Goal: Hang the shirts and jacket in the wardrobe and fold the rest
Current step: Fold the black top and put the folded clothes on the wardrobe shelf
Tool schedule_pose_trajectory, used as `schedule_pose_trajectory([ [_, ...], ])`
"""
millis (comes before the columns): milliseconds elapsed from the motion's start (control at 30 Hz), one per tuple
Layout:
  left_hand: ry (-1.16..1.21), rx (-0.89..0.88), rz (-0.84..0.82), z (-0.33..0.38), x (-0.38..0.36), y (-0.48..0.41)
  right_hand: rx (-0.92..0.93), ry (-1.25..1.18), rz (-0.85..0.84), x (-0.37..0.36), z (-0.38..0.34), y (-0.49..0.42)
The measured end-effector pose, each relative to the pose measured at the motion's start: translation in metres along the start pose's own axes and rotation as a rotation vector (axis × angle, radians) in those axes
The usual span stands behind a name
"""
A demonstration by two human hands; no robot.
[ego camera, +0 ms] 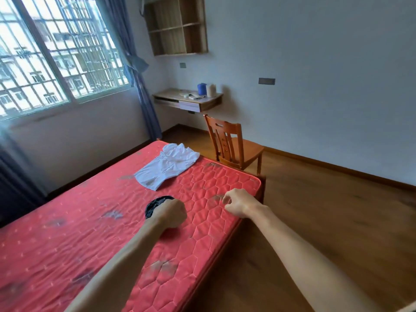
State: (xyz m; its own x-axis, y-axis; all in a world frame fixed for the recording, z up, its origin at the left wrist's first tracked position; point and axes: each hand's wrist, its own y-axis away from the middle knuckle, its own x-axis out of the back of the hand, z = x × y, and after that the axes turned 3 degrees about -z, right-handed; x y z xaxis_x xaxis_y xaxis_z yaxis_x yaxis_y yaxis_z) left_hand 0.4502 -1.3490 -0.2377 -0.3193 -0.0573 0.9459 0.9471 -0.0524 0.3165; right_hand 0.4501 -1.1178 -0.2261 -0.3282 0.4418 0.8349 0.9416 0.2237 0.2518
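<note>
At the far left, a barred window (45, 55) fills the wall, its left side cut off by the frame, and a blue curtain (139, 86) hangs tied beside it. Below lies a red mattress (90, 233), bare, quilted in hexagons and marked with dark smudges. Its near end runs out of view.

The left hand (170, 213) is a closed fist over the mattress, gripping a dark garment (155, 204). Only a bunched, glossy-looking fold shows past the knuckles, and what kind of garment it is cannot be told.

Beyond the fist, well apart from it, a white shirt (166, 165) lies crumpled flat near the mattress's far corner.

The right hand (238, 204) hovers over the mattress's right edge with loosely curled fingers that hold nothing.

Further right, a wooden slat-backed chair (234, 147) stands on the plank floor (315, 210), beside the bed. Behind it, a wall-mounted desk (189, 100) carries 2 blurred cylinders, 1 blue and 1 white. An open wooden shelf unit (177, 25) hangs above, cropped at the top.
</note>
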Motion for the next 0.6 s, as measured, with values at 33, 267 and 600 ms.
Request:
schedule_pose_trajectory([
  [33,-0.005,-0.001,0.010,-0.002,0.000,-0.006,0.004,0.004,-0.007,0.000,0.000,-0.008],
  [267,-0.004,-0.099,-0.044,-0.016,0.011,-0.069,0.008,0.034,-0.040,0.006,0.002,-0.069],
  [600,0.178,-0.125,0.040,-0.051,0.059,-0.206,-0.050,0.101,-0.011,0.057,-0.020,-0.199],
])
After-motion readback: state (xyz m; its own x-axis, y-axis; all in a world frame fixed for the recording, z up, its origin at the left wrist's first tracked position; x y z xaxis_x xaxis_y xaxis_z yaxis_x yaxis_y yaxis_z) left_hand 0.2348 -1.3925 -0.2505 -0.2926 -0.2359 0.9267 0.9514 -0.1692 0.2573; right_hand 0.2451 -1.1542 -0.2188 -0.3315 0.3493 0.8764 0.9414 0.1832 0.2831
